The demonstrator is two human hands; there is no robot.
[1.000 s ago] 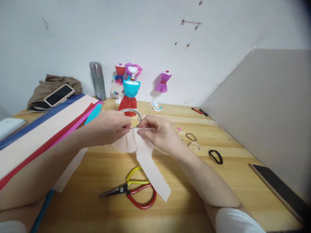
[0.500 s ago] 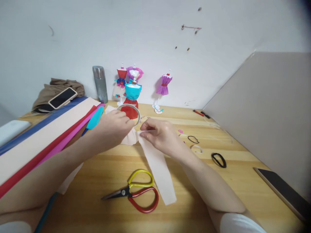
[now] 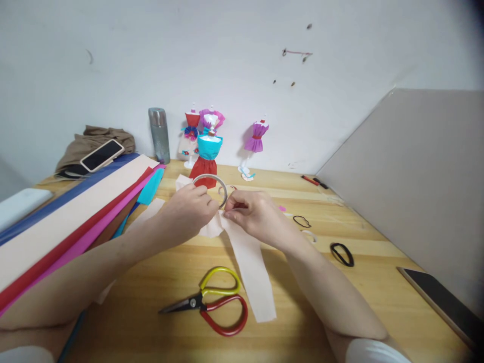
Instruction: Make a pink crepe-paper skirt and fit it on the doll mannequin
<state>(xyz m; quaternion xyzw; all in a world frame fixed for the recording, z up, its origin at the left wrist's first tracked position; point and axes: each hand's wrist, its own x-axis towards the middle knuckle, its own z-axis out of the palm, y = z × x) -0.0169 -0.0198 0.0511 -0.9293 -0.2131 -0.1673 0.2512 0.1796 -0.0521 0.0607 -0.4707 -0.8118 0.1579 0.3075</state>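
Head view. Hands: 2, both beyond the scissors (image 3: 194,302), count 1, which lie on the wooden table (image 3: 151,333) with 1 yellow and 1 red handle.

Left hand (image 3: 197,207): fingers curled closed with 1 grey-white ring (image 3: 226,191) held in them, its arc standing above the knuckles; fingertips hidden. Below that hand, 1 gathered pale piece (image 3: 212,228), beyond the scissors; whether the left fingers also pinch it, cannot tell.

Right hand (image 3: 251,217): thumb and forefinger pinch the upper end of 1 long pale strip (image 3: 252,262). Strip runs down toward the wearer, its lower end just right of the scissors' handles.

Far beyond the scissors: 4 small dressed forms: 1 red-topped (image 3: 192,121), 1 pink-purple (image 3: 217,117) partly hidden, 1 turquoise-and-red (image 3: 209,147), 1 purple (image 3: 257,137). Beyond and left of the scissors: 1 bottle (image 3: 160,137); 1 phone (image 3: 102,155) on 1 brown cloth (image 3: 81,146); several coloured sheets, including 1 blue (image 3: 71,191), 1 red (image 3: 79,237), 1 magenta (image 3: 86,239); overlaps prevent a full count.

Right of the scissors, somewhat beyond: 2 black loops, 1 thin (image 3: 302,222), 1 thick (image 3: 342,255); 1 pink scrap (image 3: 282,208). Well right: 1 dark flat device (image 3: 434,295).
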